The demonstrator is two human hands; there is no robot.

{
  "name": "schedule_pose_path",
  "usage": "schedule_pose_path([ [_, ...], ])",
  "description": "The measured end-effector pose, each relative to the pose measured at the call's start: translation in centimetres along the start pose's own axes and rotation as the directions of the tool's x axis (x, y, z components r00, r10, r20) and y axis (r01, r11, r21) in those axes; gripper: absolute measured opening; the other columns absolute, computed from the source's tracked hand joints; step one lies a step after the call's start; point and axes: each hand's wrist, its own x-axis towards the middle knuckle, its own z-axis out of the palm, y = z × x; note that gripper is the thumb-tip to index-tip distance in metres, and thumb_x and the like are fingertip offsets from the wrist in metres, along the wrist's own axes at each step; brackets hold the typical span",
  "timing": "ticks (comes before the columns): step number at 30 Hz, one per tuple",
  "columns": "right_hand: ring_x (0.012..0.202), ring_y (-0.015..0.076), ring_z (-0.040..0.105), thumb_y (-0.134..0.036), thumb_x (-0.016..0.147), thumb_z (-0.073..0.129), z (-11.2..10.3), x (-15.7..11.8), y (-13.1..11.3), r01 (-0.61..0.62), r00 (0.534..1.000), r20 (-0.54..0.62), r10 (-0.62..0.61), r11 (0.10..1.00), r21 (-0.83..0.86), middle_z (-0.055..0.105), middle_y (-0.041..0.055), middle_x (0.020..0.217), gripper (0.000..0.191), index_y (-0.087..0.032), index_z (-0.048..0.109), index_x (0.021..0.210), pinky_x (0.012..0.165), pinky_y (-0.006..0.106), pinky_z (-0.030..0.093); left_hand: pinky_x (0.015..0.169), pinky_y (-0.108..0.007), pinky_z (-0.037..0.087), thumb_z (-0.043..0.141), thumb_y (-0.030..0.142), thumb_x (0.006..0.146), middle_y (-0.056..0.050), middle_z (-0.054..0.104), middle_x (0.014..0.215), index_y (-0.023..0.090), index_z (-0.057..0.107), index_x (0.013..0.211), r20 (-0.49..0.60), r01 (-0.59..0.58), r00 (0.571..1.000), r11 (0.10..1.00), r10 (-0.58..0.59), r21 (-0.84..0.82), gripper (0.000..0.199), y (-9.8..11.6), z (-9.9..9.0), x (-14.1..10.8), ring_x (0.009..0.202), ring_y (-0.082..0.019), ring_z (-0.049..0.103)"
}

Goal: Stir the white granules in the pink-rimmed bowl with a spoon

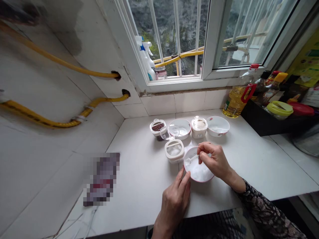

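Note:
A white bowl with a pink rim holds a white substance and stands near the middle of the counter. Over its right side, my right hand pinches a small white spoon, whose head is inside the bowl. The fingertips of my left hand rest against the bowl's lower left edge, fingers extended. Just left of the bowl is an open clear container with white contents, its lid tipped back.
Behind stand a jar of dark red grains, a white bowl, a jar with pale contents and a floral bowl. An oil bottle and a black condiment rack are at right. A pixelated object lies left.

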Motion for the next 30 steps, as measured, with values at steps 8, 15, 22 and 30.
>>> schedule_pose_path([
  [8,0.055,0.0149,0.058,-0.010,0.073,0.048,0.6,0.1,0.2,-0.063,0.995,0.080,0.068,0.996,-0.059,0.065,-0.0010,0.053,0.018,-0.021,0.056,0.062,0.061,0.027,0.044,0.078,-0.025,0.061,0.046,0.011,0.099,-0.021,0.065,0.126,0.012,0.055,0.129,-0.016,-0.001,1.000,1.000,0.001,0.032,0.031,0.0,0.1,0.0,0.110,-0.023,0.069],
  [15,0.058,0.0149,0.065,-0.012,0.078,0.049,0.6,0.1,-0.2,-0.103,0.993,0.069,0.100,0.994,0.036,0.070,-0.0003,0.060,0.015,-0.020,0.058,0.070,0.059,0.025,0.047,0.079,-0.023,0.061,0.046,0.010,0.098,-0.021,0.067,0.124,0.011,0.056,0.126,-0.019,-0.012,1.000,0.999,0.013,0.031,0.030,0.0,0.0,0.2,0.109,-0.023,0.070],
  [22,0.062,0.0155,0.068,-0.012,0.084,0.050,0.7,0.1,-0.1,-0.134,0.988,0.078,0.130,0.990,0.046,0.073,0.0013,0.066,0.016,-0.020,0.060,0.074,0.061,0.025,0.050,0.079,-0.023,0.061,0.044,0.011,0.100,-0.020,0.067,0.123,0.012,0.056,0.127,-0.023,-0.015,1.000,1.000,0.015,0.026,0.030,0.1,0.0,0.3,0.110,-0.022,0.069],
  [30,0.067,0.0175,0.063,-0.008,0.083,0.046,0.0,0.4,1.0,0.003,0.989,0.143,0.026,0.979,-0.204,0.070,0.0021,0.068,0.020,-0.020,0.060,0.075,0.067,0.029,0.047,0.078,-0.024,0.061,0.046,0.010,0.099,-0.022,0.067,0.123,0.010,0.057,0.126,-0.030,-0.017,0.999,0.999,0.018,0.030,0.029,0.1,-0.1,0.3,0.109,-0.023,0.070],
])
